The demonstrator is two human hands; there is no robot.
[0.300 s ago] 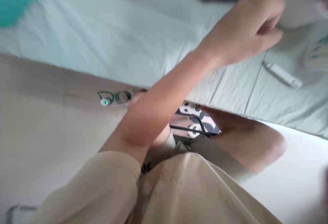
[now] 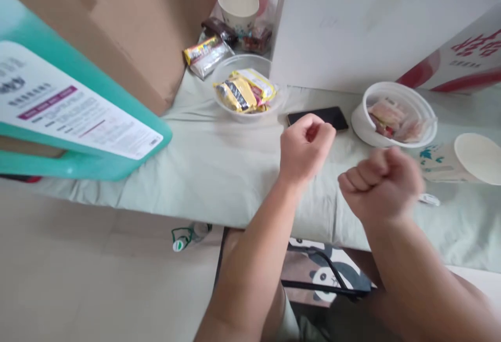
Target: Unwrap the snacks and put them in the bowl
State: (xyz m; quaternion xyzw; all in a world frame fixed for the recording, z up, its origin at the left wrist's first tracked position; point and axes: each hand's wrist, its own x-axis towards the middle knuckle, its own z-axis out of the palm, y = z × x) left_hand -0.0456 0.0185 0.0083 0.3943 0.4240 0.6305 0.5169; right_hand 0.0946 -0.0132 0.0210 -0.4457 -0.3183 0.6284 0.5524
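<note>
My left hand (image 2: 304,148) is curled into a fist above the pale green cloth (image 2: 219,169), just in front of a black phone (image 2: 318,117). My right hand (image 2: 381,185) is also a fist, slightly blurred, held beside it over the cloth's near edge. Nothing shows in either fist. A clear bowl of yellow snack packets (image 2: 245,91) lies behind the left hand. A white bowl with wrapped sweets (image 2: 393,115) stands behind the right hand, next to a paper cup lying on its side (image 2: 462,162).
A teal plastic stool with a label (image 2: 66,107) and a cardboard box (image 2: 141,23) lie at the left. A white box (image 2: 371,23) stands at the back. A paper cup (image 2: 238,2) and snack wrappers (image 2: 205,55) sit behind. A bottle (image 2: 188,235) lies on the floor.
The view has swung up from my lap to the cloth-covered surface. My left hand has drawn back from its reach to the right, and both hands are now raised as fists.
</note>
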